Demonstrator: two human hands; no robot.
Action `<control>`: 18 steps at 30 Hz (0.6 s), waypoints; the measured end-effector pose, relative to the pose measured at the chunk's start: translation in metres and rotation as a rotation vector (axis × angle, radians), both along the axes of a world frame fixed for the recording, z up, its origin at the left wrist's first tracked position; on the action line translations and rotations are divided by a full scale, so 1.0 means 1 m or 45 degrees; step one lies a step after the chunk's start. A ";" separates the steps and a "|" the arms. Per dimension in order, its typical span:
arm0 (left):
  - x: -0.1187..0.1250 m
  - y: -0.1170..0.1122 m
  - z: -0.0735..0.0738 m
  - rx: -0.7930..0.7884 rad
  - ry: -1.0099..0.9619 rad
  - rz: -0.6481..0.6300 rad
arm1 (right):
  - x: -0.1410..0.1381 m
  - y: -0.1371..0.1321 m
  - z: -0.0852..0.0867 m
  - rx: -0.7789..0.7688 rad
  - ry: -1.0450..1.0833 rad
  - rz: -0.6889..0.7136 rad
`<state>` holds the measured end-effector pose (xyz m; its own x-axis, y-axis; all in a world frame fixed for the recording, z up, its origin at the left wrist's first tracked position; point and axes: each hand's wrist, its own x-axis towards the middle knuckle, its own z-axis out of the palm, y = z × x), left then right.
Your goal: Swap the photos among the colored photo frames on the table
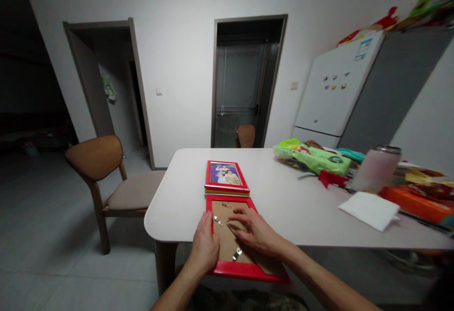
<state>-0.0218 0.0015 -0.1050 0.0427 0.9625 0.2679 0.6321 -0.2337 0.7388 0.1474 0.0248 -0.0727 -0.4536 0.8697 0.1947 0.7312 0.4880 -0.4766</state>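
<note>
A red picture frame (236,269) lies face down over the table's front edge, its brown backing board (227,247) upward. Several small metal clips, one of them a silver clip (237,254), sit on the board. My left hand (205,242) is closed around the frame's left side. Over the board's right half is my right hand (257,233), its fingers apart and bent. The fingertips are close to a thin brown flap on the board; whether they grip it is hidden. Just beyond lies a stack of red frames (227,189), with a photo of people in the top one.
The white table (283,216) has a rounded left corner. On its right are a green packet (319,157), a pinkish can-topped container (376,169), white paper (371,210) and an orange box (414,202). A wooden chair (95,157) stands left; a fridge (335,84) stands behind.
</note>
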 end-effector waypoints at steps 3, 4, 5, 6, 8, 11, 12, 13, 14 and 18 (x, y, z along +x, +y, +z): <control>0.001 -0.001 0.000 -0.014 0.009 0.021 | 0.007 -0.025 0.003 -0.124 0.014 0.161; 0.002 -0.001 0.000 -0.019 0.010 0.026 | 0.006 -0.030 0.002 -0.125 0.017 0.155; 0.003 -0.002 0.000 -0.023 0.014 0.031 | 0.004 -0.033 0.000 -0.102 0.029 0.129; 0.003 -0.002 0.000 -0.028 0.020 0.033 | 0.001 -0.034 -0.002 -0.072 0.046 0.105; 0.004 -0.003 0.000 -0.035 0.038 0.029 | -0.002 -0.033 -0.006 -0.030 0.081 0.082; 0.005 -0.003 0.001 -0.045 0.047 0.024 | -0.001 -0.028 -0.009 0.007 0.064 -0.035; 0.005 -0.003 0.001 -0.046 0.043 0.026 | 0.000 -0.026 -0.009 0.018 0.034 -0.100; 0.005 -0.003 0.001 -0.048 0.036 0.031 | 0.002 -0.025 -0.008 0.027 -0.001 -0.155; 0.005 -0.003 0.002 -0.052 0.027 0.036 | 0.002 -0.025 -0.007 0.031 -0.036 -0.191; 0.003 -0.002 0.004 -0.068 -0.063 0.041 | 0.003 -0.020 -0.004 0.029 -0.036 -0.254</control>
<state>-0.0185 -0.0009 -0.1006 -0.0003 0.9761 0.2173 0.6011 -0.1735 0.7801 0.1504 0.0045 -0.0765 -0.2780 0.9385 0.2047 0.8276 0.3422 -0.4451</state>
